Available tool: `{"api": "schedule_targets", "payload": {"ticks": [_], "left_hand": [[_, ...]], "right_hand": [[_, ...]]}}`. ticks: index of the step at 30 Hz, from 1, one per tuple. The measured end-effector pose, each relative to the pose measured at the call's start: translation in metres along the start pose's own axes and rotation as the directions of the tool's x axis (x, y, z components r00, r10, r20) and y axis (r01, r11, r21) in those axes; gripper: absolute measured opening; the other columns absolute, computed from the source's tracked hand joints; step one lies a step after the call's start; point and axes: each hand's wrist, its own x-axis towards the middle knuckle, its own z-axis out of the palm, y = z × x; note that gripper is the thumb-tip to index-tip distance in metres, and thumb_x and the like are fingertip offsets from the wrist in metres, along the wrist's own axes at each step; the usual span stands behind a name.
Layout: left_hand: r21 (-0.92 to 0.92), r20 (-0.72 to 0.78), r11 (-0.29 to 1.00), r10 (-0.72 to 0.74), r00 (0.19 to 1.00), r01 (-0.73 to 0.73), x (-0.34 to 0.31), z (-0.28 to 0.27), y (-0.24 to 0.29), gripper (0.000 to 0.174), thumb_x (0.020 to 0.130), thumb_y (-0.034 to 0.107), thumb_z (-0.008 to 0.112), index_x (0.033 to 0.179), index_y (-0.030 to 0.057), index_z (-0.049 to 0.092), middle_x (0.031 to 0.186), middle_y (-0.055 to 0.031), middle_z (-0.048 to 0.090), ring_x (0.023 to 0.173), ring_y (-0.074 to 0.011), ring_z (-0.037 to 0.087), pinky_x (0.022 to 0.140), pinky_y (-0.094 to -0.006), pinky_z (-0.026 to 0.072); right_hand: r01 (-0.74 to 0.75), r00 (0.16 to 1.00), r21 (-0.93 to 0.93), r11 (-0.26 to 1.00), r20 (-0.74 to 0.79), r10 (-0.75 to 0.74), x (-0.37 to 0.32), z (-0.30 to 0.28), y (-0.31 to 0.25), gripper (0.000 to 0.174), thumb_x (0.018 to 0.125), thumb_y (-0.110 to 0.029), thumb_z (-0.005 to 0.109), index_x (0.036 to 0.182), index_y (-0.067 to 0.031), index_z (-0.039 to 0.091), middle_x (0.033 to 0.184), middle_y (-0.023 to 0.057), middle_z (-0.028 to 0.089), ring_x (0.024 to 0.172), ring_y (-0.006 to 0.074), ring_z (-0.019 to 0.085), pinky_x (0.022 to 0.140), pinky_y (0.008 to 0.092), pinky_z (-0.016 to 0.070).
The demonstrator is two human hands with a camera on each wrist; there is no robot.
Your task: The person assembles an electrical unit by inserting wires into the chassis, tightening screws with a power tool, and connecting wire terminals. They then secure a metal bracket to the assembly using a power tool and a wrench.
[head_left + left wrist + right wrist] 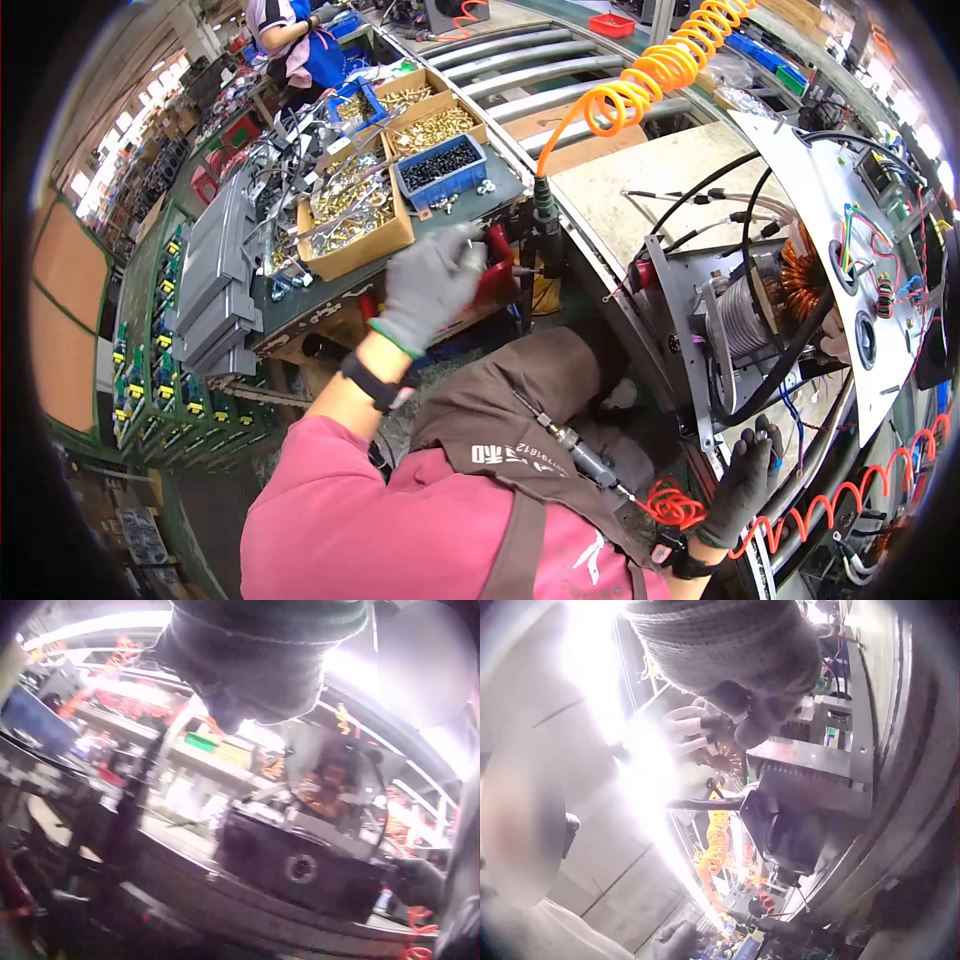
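My left hand [430,285], in a grey glove, hangs in front of the parts bench with its fingers bent together. A red object [495,265] shows just behind its fingertips. To the right, my gloved right hand [745,485] is raised beside the open metal unit [690,340], which carries a copper coil [800,270] and a pale panel [850,330]. Small light spots show at the right fingertips; I cannot tell whether they are held parts. In the right wrist view, the right hand [742,667] has bent fingers close over the metal chassis [802,757].
Cardboard boxes of brass fittings [430,130] and a blue bin of black screws [440,172] stand on the bench. An upright tool [543,210] hangs from an orange coiled hose [650,85]. An air screwdriver [590,460] lies across the lap. Another person [290,45] stands behind.
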Motion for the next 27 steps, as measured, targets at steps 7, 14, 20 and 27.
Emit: {"api": "schedule_targets", "payload": {"ticks": [7, 14, 20, 27], "left_hand": [[0.553, 0.393, 0.816, -0.433, 0.811, 0.168, 0.022, 0.028, -0.050, 0.073, 0.086, 0.038, 0.058, 0.144, 0.0034, 0.030, 0.154, -0.0142, 0.026, 0.117, -0.0338, 0.056, 0.094, -0.0429, 0.0480], [0.545, 0.341, 0.834, -0.307, 0.888, 0.080, 0.022, 0.047, -0.076, 0.064, 0.084, 0.034, 0.061, 0.138, 0.0081, 0.037, 0.144, -0.0150, 0.039, 0.110, -0.0365, 0.059, 0.088, -0.0470, 0.0501], [0.518, 0.246, 0.855, -0.148, 0.958, 0.000, 0.013, 0.043, -0.092, 0.037, 0.085, 0.019, 0.060, 0.122, 0.0176, 0.056, 0.120, -0.0139, 0.056, 0.100, -0.0368, 0.061, 0.082, -0.0459, 0.0500], [0.317, 0.149, 0.941, 0.075, 0.986, -0.120, 0.008, 0.022, -0.048, 0.025, 0.087, 0.012, 0.057, 0.112, 0.0112, 0.063, 0.109, -0.0125, 0.061, 0.094, -0.0328, 0.062, 0.079, -0.0400, 0.0507]], "right_hand": [[-0.012, 1.000, 0.023, 1.000, 0.002, 0.012, 0.004, 0.014, 0.004, 0.028, 0.098, -0.014, 0.053, 0.121, 0.0019, 0.053, 0.114, 0.0113, 0.060, 0.090, 0.0128, 0.062, 0.074, 0.0241, 0.0539], [-0.081, 0.997, -0.046, 0.996, -0.021, 0.080, -0.010, 0.009, 0.000, 0.024, 0.095, -0.009, 0.052, 0.115, 0.0018, 0.057, 0.100, 0.0082, 0.062, 0.085, 0.0127, 0.061, 0.075, 0.0275, 0.0533], [-0.102, 0.993, -0.007, 0.995, -0.057, 0.102, -0.012, 0.018, -0.003, 0.022, 0.094, -0.005, 0.055, 0.113, 0.0054, 0.059, 0.096, 0.0120, 0.066, 0.078, 0.0165, 0.066, 0.076, 0.0279, 0.0561], [-0.139, 0.990, -0.085, 0.987, -0.010, 0.139, -0.007, 0.020, 0.004, 0.021, 0.095, -0.007, 0.055, 0.114, 0.0009, 0.060, 0.096, 0.0079, 0.065, 0.085, 0.0128, 0.064, 0.076, 0.0259, 0.0549]]}}
